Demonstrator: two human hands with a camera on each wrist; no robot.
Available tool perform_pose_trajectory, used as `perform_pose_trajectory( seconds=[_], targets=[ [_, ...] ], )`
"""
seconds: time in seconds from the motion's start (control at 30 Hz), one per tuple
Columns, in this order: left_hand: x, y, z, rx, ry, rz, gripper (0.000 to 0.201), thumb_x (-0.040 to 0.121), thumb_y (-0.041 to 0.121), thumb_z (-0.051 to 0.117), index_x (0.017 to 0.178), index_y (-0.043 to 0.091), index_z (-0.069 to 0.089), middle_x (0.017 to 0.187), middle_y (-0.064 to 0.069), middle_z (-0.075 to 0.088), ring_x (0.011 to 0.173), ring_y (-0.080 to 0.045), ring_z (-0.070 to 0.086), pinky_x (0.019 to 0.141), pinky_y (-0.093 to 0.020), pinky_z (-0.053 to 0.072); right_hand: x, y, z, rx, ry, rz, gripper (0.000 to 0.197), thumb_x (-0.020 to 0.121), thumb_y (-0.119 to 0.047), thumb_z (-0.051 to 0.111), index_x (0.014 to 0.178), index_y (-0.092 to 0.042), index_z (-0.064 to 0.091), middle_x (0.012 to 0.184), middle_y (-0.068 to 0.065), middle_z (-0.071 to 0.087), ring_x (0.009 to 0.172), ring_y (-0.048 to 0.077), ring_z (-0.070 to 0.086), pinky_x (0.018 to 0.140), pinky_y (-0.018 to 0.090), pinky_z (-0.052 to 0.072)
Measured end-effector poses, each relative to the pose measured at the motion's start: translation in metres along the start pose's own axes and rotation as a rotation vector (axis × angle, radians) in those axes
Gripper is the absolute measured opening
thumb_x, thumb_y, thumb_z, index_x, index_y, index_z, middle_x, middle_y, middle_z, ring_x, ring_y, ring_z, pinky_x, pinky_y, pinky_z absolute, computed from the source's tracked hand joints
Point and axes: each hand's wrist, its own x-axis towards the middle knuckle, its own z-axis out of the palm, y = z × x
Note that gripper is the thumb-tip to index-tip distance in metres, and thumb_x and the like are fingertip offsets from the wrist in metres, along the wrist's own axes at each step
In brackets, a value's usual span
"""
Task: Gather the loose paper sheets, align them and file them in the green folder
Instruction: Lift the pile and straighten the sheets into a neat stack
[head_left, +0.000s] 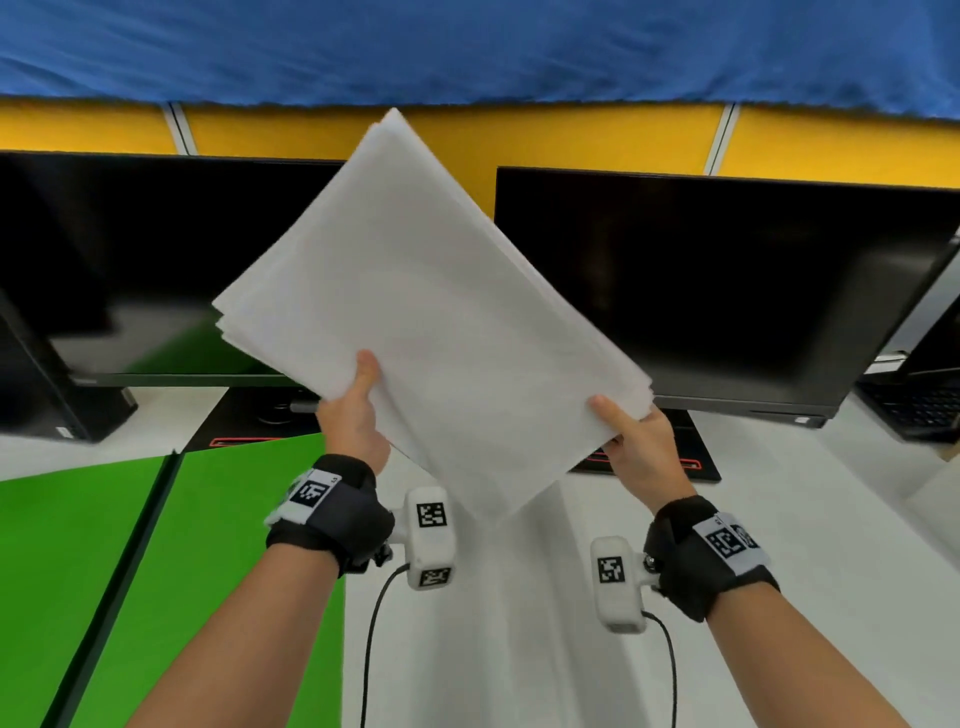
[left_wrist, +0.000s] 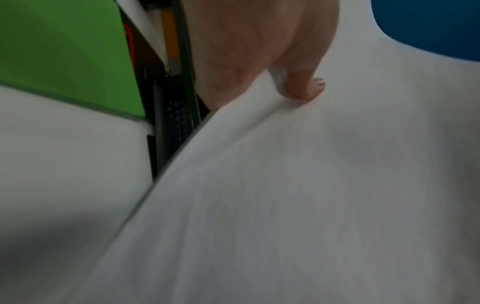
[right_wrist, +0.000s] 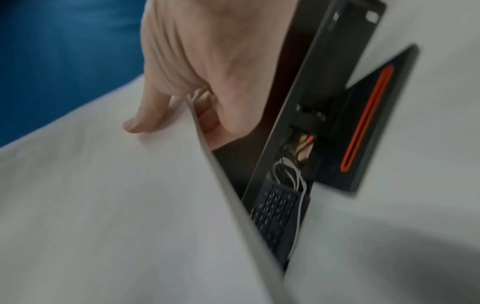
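A stack of white paper sheets (head_left: 431, 317) is held up in the air, turned like a diamond, in front of two monitors. My left hand (head_left: 356, 415) pinches its lower left edge, thumb on top (left_wrist: 305, 88) and fingers hidden behind. My right hand (head_left: 631, 441) pinches the lower right edge, thumb on the top sheet (right_wrist: 141, 117) and fingers under the stack. The sheet edges are slightly staggered at the left corner. The green folder (head_left: 208, 545) lies open and flat on the white desk at lower left, below the left forearm.
Two dark monitors (head_left: 727, 291) stand behind the paper on black bases with a red stripe (right_wrist: 363, 123). A black computer case (head_left: 47, 384) stands at far left, a keyboard (head_left: 914, 405) at far right. Cables run from the wrist cameras (head_left: 431, 535) over the white desk (head_left: 519, 623).
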Motion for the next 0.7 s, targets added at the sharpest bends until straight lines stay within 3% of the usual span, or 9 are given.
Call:
perform_pose_trajectory(
  seconds=[0.07, 0.13, 0.2, 0.27, 0.37, 0.43, 0.5, 0.57, 0.7],
  targets=[
    [-0.007, -0.009, 0.0, -0.049, -0.092, -0.107, 0.034, 0.083, 0.03, 0.067, 0.113, 0.014, 0.063, 0.12, -0.002, 0.064, 0.105, -0.02, 0.064, 0.091, -0.041, 0.052, -0.004, 0.007, 0.01, 0.03, -0.036, 0.032, 0.079, 0.045, -0.037, 0.089, 0.115, -0.014, 0.06, 0.107, 0.003, 0.071, 0.094, 0.018, 0.07, 0.071, 0.031, 0.059],
    [-0.008, -0.014, -0.003, -0.047, -0.169, -0.141, 0.035, 0.083, 0.029, 0.067, 0.114, 0.012, 0.063, 0.115, -0.004, 0.069, 0.099, -0.018, 0.068, 0.084, -0.036, 0.057, -0.005, 0.01, 0.014, -0.004, -0.019, 0.045, 0.091, 0.04, -0.039, 0.092, 0.12, -0.01, 0.059, 0.115, 0.007, 0.068, 0.102, 0.022, 0.067, 0.079, 0.035, 0.058],
    [-0.002, -0.013, -0.012, -0.03, -0.14, -0.068, 0.028, 0.081, 0.017, 0.069, 0.108, 0.011, 0.064, 0.108, -0.002, 0.07, 0.096, -0.016, 0.068, 0.083, -0.034, 0.058, -0.006, 0.003, 0.006, -0.083, 0.054, 0.005, 0.078, 0.044, -0.039, 0.09, 0.113, -0.012, 0.063, 0.112, 0.006, 0.069, 0.1, 0.021, 0.067, 0.084, 0.038, 0.057],
    [0.007, -0.004, -0.026, 0.013, -0.091, 0.036, 0.03, 0.077, 0.008, 0.072, 0.106, 0.011, 0.064, 0.105, 0.0, 0.071, 0.1, -0.017, 0.065, 0.087, -0.033, 0.056, -0.006, -0.008, -0.011, -0.167, 0.121, -0.026, 0.054, 0.065, -0.024, 0.082, 0.112, -0.007, 0.063, 0.111, 0.008, 0.068, 0.1, 0.024, 0.066, 0.09, 0.042, 0.054],
    [0.012, 0.003, -0.047, 0.19, -0.157, 0.13, 0.023, 0.081, -0.003, 0.063, 0.097, 0.013, 0.063, 0.077, 0.009, 0.073, 0.077, -0.012, 0.067, 0.062, -0.018, 0.056, -0.004, -0.016, -0.034, -0.271, 0.184, -0.043, 0.035, 0.078, -0.008, 0.072, 0.111, -0.001, 0.063, 0.113, 0.016, 0.066, 0.101, 0.031, 0.064, 0.086, 0.042, 0.054],
    [0.008, 0.003, -0.051, 0.377, -0.25, 0.145, 0.036, 0.078, -0.01, 0.063, 0.104, 0.014, 0.06, 0.076, 0.009, 0.073, 0.073, -0.01, 0.068, 0.063, -0.019, 0.057, -0.006, -0.018, -0.039, -0.279, 0.197, -0.071, 0.021, 0.078, -0.006, 0.071, 0.098, -0.01, 0.065, 0.105, 0.012, 0.067, 0.091, 0.026, 0.065, 0.081, 0.04, 0.054],
    [0.004, -0.002, -0.045, 0.594, -0.344, 0.148, 0.053, 0.074, -0.019, 0.06, 0.12, 0.008, 0.053, 0.091, -0.001, 0.07, 0.081, -0.017, 0.065, 0.068, -0.022, 0.054, -0.009, -0.019, -0.039, -0.268, 0.19, -0.092, 0.021, 0.079, -0.005, 0.069, 0.096, -0.015, 0.064, 0.099, 0.004, 0.067, 0.088, 0.019, 0.064, 0.081, 0.038, 0.051],
    [-0.002, -0.01, -0.033, 0.751, -0.354, 0.179, 0.049, 0.074, -0.024, 0.051, 0.12, -0.005, 0.052, 0.102, -0.009, 0.059, 0.091, -0.021, 0.056, 0.062, -0.013, 0.049, -0.011, -0.022, -0.038, -0.265, 0.161, -0.118, 0.023, 0.08, -0.003, 0.068, 0.098, -0.016, 0.063, 0.098, 0.0, 0.067, 0.09, 0.016, 0.064, 0.079, 0.033, 0.053],
    [-0.009, -0.028, -0.028, 0.667, -0.184, 0.236, 0.034, 0.076, -0.018, 0.05, 0.103, 0.001, 0.059, 0.085, -0.005, 0.061, 0.085, -0.021, 0.054, 0.048, -0.004, 0.043, -0.018, -0.019, -0.041, -0.285, 0.129, -0.151, 0.026, 0.079, -0.002, 0.069, 0.1, -0.018, 0.063, 0.099, -0.001, 0.068, 0.087, 0.01, 0.067, 0.075, 0.023, 0.057]
  ],
)
